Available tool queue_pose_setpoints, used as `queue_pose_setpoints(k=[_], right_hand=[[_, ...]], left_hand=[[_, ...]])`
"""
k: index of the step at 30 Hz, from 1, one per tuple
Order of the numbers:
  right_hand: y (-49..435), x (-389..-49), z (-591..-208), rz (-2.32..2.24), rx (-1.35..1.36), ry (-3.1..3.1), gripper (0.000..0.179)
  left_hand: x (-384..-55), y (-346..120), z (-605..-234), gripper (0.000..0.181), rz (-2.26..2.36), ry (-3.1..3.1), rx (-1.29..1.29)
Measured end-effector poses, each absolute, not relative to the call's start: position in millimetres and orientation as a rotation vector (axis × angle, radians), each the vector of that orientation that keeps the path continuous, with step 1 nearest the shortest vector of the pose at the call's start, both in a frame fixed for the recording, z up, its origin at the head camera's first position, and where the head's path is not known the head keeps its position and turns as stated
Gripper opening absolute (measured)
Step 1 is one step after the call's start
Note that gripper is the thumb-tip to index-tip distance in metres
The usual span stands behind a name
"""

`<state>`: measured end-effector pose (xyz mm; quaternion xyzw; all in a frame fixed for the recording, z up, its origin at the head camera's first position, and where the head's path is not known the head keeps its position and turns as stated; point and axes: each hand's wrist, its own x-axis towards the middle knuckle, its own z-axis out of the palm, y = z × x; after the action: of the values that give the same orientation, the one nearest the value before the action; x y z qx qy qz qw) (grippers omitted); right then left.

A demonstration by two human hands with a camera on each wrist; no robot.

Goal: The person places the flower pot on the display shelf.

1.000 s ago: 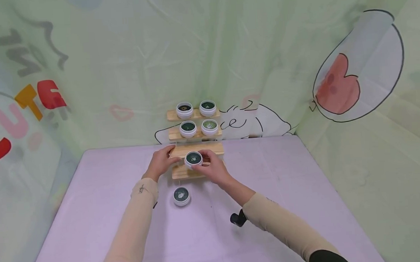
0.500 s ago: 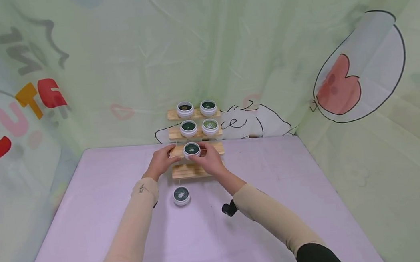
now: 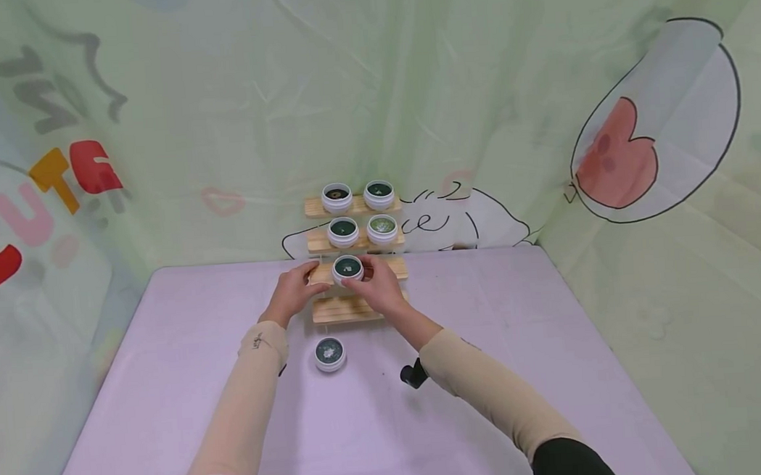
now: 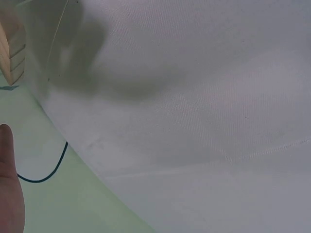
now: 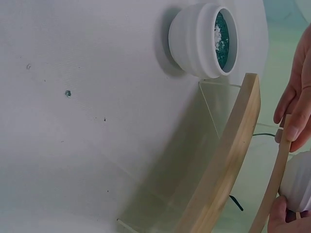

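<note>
My right hand (image 3: 377, 285) holds a small white pot (image 3: 347, 270) with dark green contents at the third tier down of a stepped wooden rack (image 3: 392, 268). In the right wrist view the thumb and fingers grip this pot (image 5: 297, 182), which sits against the wooden slat. My left hand (image 3: 292, 294) pinches the left end of the same tier, its thumb on one side and fingers on the other, as the right wrist view shows. Only an edge of the left hand (image 4: 8, 189) appears in the left wrist view, below a wooden shelf end (image 4: 14, 51).
Two white pots stand on the top tier and two on the second, one a light green pot (image 3: 382, 229). A bare lowest slat (image 3: 346, 310) lies below. Another white pot (image 3: 330, 353) stands on the lilac tabletop (image 3: 200, 394) in front. Printed curtains surround the table.
My right hand has carried the pot back and up from in front of the rack to the third tier, then barely moved. My left hand has kept its place on the slat.
</note>
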<state>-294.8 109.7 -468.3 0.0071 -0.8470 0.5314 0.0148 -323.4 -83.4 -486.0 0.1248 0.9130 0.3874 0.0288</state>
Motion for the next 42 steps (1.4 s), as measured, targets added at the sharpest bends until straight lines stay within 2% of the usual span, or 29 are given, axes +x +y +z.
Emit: queue_pose_setpoints(k=[22, 34, 42], right_hand=[[104.1, -300.8, -470.4, 1.692, 0.039, -2.584, 0.058], [119.4, -287.2, -473.5, 1.687, 0.075, -2.601, 0.062], [125.1, -260.8, -474.3, 1.773, 0.064, -2.654, 0.068]], left_hand=[[-325.8, -84.1, -488.6, 0.063, 1.210, 2.817, 0.407], [-324.7, -82.4, -487.5, 0.066, 1.182, 2.821, 0.380], [-321.4, -80.8, -485.3, 0.066, 1.180, 2.815, 0.365]])
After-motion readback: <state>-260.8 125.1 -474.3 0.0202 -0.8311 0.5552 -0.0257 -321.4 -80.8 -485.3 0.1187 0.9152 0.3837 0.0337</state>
